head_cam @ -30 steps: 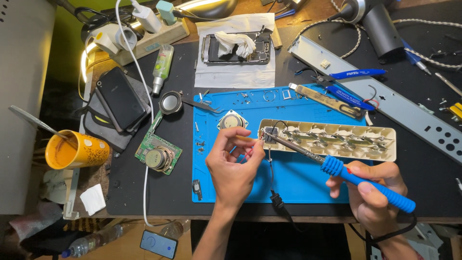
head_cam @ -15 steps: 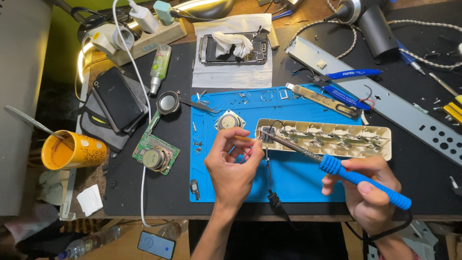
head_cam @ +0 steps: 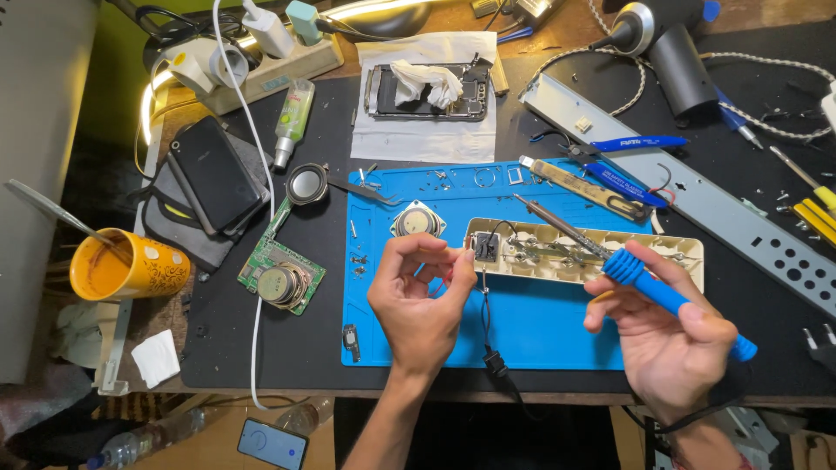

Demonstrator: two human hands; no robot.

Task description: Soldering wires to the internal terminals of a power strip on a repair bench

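Right hand (head_cam: 675, 344) is gripping the blue-handled soldering iron (head_cam: 640, 278), its long axis pointing up-left toward the beige plastic strip housing (head_cam: 601, 265); left hand (head_cam: 422, 300) is pinching thin wires, nearer centre frame.

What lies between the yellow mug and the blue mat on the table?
In the head view, a green circuit board with a round speaker lies between the yellow mug and the blue mat.

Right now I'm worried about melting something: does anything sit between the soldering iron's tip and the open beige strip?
Nothing visible does. The right hand holds the blue soldering iron, its tip already over the open beige strip. The left hand pinches thin wires at the strip's left end, clear of the tip.
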